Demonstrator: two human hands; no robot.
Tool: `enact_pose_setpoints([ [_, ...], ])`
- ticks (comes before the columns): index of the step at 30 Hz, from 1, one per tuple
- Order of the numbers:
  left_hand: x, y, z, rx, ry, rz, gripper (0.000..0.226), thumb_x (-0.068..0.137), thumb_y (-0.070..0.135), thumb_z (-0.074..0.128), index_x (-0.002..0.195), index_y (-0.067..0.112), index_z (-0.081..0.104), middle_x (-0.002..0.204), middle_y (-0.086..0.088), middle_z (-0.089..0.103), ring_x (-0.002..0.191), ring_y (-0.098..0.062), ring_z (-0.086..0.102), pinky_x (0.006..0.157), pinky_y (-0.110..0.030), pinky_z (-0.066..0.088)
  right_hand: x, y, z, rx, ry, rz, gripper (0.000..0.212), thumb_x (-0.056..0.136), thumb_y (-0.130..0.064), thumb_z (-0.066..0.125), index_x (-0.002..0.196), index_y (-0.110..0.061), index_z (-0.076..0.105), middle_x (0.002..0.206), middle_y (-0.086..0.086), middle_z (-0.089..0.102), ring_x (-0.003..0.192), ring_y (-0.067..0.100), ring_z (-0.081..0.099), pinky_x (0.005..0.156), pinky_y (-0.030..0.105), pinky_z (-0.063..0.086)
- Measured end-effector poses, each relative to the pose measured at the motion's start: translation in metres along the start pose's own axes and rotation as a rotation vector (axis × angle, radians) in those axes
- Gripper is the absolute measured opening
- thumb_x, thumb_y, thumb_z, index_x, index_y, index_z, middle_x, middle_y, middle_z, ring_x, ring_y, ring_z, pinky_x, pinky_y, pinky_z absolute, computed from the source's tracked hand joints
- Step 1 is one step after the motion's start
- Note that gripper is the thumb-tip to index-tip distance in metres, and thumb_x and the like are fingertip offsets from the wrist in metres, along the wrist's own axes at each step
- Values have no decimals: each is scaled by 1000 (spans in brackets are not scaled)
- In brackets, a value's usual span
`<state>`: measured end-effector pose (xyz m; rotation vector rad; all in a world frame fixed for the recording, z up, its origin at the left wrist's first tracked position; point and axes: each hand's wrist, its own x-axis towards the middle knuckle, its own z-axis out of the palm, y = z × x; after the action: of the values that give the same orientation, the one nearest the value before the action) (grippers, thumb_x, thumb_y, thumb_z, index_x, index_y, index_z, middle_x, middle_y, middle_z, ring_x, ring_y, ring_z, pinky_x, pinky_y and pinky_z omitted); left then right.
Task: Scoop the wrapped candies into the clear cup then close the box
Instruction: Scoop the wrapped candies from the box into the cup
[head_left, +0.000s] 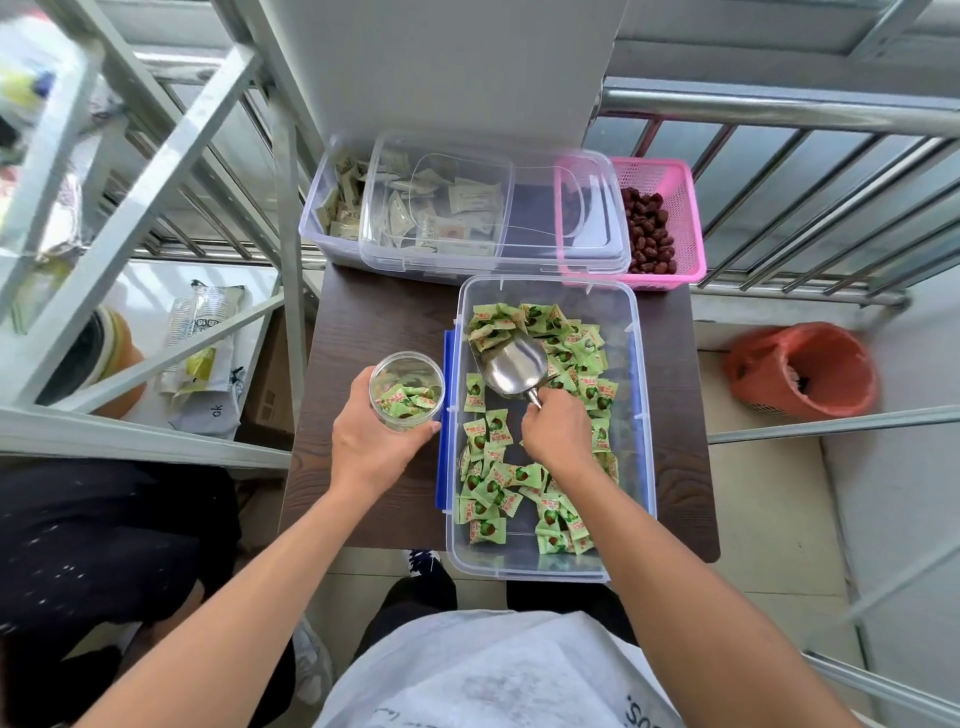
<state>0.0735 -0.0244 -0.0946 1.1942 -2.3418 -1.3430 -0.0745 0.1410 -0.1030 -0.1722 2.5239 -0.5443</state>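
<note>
An open clear plastic box (641, 415) with blue latches lies on the dark table, holding several green wrapped candies (491, 488). My right hand (558, 434) grips the handle of a metal scoop (514, 369) inside the box; the scoop's mouth points into the far pile of candies and its bowl looks empty. My left hand (371, 441) holds the clear cup (408, 389) upright just left of the box, with several candies in its bottom. The box's clear lid (467, 254) rests behind, across the far containers.
Behind stand a clear bin of pale wrapped sweets (332, 208) and a pink basket of red dates (670, 218). A metal shelf frame (285, 218) rises at the left, a railing (779, 111) at the back right. An orange bin (802, 371) sits on the floor at the right.
</note>
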Motion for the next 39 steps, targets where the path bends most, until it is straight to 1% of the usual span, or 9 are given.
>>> enact_pose_setpoints([
  [4, 1, 0, 1, 3, -4, -10, 82, 61, 33, 97, 126, 41, 47, 113, 14, 64, 109, -12, 61, 99, -31, 49, 0, 13, 0, 4, 36, -24, 17, 95, -14, 53, 97, -7, 68, 88, 10, 69, 80, 30, 67, 66, 37, 51],
  [8, 1, 2, 1, 14, -6, -8, 81, 61, 33, 96, 121, 45, 44, 109, 19, 63, 108, -11, 61, 97, -30, 48, 14, 10, 3, 151, -123, 32, 42, 100, -21, 53, 139, -7, 56, 127, 13, 67, 109, 30, 65, 93, 37, 50],
  [13, 2, 2, 0, 18, -18, -14, 82, 60, 33, 97, 122, 45, 45, 110, 18, 63, 109, -11, 61, 97, -29, 48, 28, 9, 0, 155, -48, 13, 27, 98, -18, 53, 115, -6, 70, 104, 13, 72, 91, 30, 65, 80, 35, 51],
  [17, 3, 3, 0, 20, -16, -9, 82, 60, 33, 97, 121, 45, 44, 109, 18, 63, 108, -11, 61, 96, -29, 48, 25, 25, -1, 100, 13, -59, 14, 96, -15, 55, 91, -16, 68, 88, 6, 69, 85, 30, 64, 65, 32, 42],
  [21, 3, 2, 0, 13, -14, 6, 81, 60, 33, 97, 119, 46, 43, 108, 20, 62, 107, -11, 61, 95, -29, 49, 23, 34, 0, 255, -76, -31, 29, 99, -15, 54, 124, -10, 68, 101, 9, 71, 79, 21, 60, 75, 36, 51],
  [24, 4, 2, -1, 15, -15, 9, 81, 60, 33, 97, 120, 46, 43, 110, 18, 63, 108, -11, 61, 95, -29, 48, 22, 41, 1, 356, -137, 6, 37, 100, -15, 54, 136, -12, 60, 105, 8, 71, 72, 16, 57, 71, 34, 50],
  [27, 4, 1, -1, 17, -16, 13, 81, 60, 34, 97, 121, 45, 44, 110, 18, 63, 108, -11, 61, 96, -30, 49, 19, 47, -1, 401, -155, 26, 36, 100, -17, 55, 136, -14, 61, 108, 8, 72, 85, 18, 63, 75, 34, 53],
  [32, 4, 1, -1, 14, -17, 17, 82, 60, 33, 97, 122, 43, 44, 112, 15, 64, 108, -10, 61, 96, -30, 49, 12, 52, -13, 461, -140, 27, 31, 100, -15, 56, 129, -17, 66, 80, -1, 66, 67, 9, 58, 59, 28, 46],
  [39, 5, 0, -1, 18, -22, 15, 83, 61, 33, 97, 122, 44, 42, 110, 18, 61, 109, -10, 60, 96, -29, 49, 3, 57, -21, 455, -104, 14, 31, 100, -14, 56, 129, -16, 66, 79, -4, 64, 68, 13, 56, 57, 27, 45],
])
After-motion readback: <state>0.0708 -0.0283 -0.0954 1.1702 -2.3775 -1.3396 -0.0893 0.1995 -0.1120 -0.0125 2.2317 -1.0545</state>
